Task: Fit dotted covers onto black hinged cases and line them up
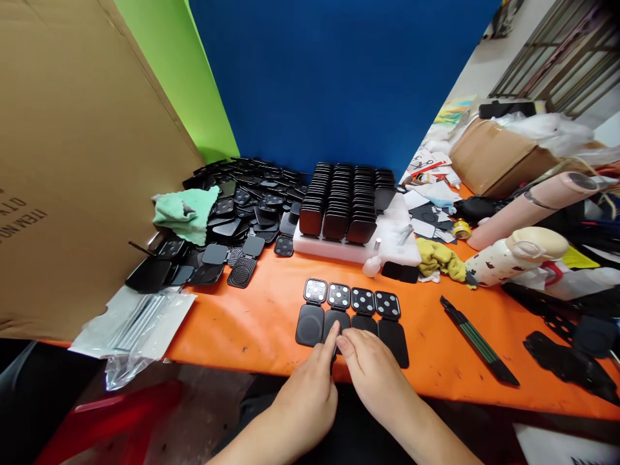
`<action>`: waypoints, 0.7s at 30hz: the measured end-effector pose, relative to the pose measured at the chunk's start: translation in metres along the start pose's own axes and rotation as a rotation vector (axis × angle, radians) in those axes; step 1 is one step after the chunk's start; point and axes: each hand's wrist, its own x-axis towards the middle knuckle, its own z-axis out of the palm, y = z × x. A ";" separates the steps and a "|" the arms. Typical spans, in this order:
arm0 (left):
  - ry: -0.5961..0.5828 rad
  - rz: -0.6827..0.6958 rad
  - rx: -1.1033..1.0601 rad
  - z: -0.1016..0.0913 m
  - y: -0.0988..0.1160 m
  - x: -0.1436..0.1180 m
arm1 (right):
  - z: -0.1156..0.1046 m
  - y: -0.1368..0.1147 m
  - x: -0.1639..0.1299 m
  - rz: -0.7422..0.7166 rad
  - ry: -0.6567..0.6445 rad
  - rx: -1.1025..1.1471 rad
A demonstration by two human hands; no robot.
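Observation:
A row of several black hinged square cases (352, 314) lies open on the orange table (252, 329), their upper halves showing white dots. My left hand (310, 387) and my right hand (372, 371) meet at the near edge of this row. Fingertips of both hands rest on the lower flaps of the two middle cases. Neither hand visibly grips anything. Behind the row, closed black cases stand in tight rows on a white foam block (394, 248).
A loose heap of black cases (247, 206) with a green cloth (186, 213) lies at the left by a cardboard box (72, 161). Plastic bags (133, 326) hang over the left edge. A black strip (477, 339), yellow cloth (438, 258), bottle (516, 255) and clutter fill the right.

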 end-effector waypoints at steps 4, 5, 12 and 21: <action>0.055 0.027 0.011 0.003 -0.003 -0.003 | 0.001 -0.001 -0.002 0.024 -0.027 -0.015; 0.061 0.025 0.017 0.003 -0.004 -0.003 | 0.001 -0.002 -0.003 0.040 -0.042 0.013; 0.021 0.024 0.063 0.002 -0.004 -0.005 | 0.000 -0.001 -0.008 0.078 -0.087 0.206; 0.032 0.038 0.019 0.012 -0.013 -0.009 | 0.011 0.007 -0.013 0.032 -0.028 -0.052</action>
